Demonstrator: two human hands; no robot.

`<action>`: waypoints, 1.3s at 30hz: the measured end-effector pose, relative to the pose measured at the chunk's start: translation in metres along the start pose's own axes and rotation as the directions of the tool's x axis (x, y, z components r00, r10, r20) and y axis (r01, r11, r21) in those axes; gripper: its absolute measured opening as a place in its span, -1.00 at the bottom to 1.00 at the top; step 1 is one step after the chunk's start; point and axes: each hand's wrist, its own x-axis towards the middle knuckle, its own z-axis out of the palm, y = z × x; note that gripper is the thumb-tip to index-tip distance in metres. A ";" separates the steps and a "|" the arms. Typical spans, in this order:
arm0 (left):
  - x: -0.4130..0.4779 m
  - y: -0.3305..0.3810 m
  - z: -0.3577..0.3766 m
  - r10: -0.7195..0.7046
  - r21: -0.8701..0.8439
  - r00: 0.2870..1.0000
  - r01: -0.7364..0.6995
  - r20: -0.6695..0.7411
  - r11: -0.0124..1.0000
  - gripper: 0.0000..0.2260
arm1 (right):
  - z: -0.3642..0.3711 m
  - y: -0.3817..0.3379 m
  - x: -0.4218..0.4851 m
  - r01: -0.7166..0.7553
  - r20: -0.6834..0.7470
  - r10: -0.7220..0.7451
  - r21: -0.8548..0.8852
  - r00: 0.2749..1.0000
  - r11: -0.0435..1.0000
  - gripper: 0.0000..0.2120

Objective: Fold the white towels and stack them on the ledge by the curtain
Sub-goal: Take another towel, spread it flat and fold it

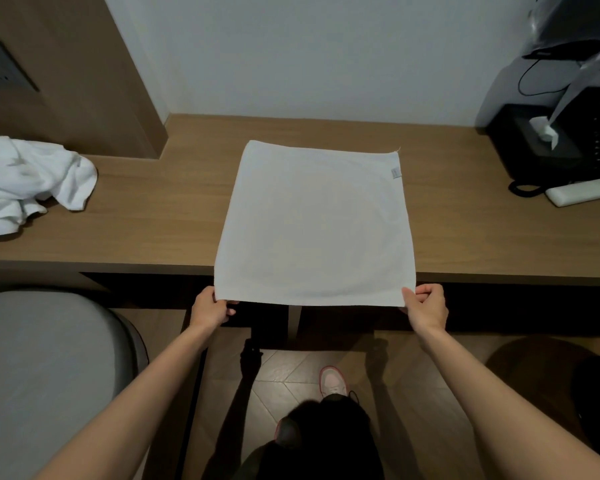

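A square white towel [314, 223] lies spread flat on the wooden desk [160, 220], its near edge hanging just past the desk's front. My left hand [210, 308] pinches the towel's near left corner. My right hand [426, 306] pinches the near right corner. A small label shows at the towel's far right corner. A heap of crumpled white towels [25, 185] sits at the desk's left end. No curtain or ledge is in view.
A black telephone [561, 143] and a white remote [582, 191] sit at the desk's right end by a black tissue box. A grey cushioned seat [45, 368] is at lower left. My shoe [333, 381] stands on the tiled floor.
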 end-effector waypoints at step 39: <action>0.113 0.164 0.144 0.626 0.770 0.746 -0.530 0.226 0.355 -0.51 | 0.121 -0.118 0.104 0.653 0.490 -0.440 -0.639 0.753 0.406 -0.53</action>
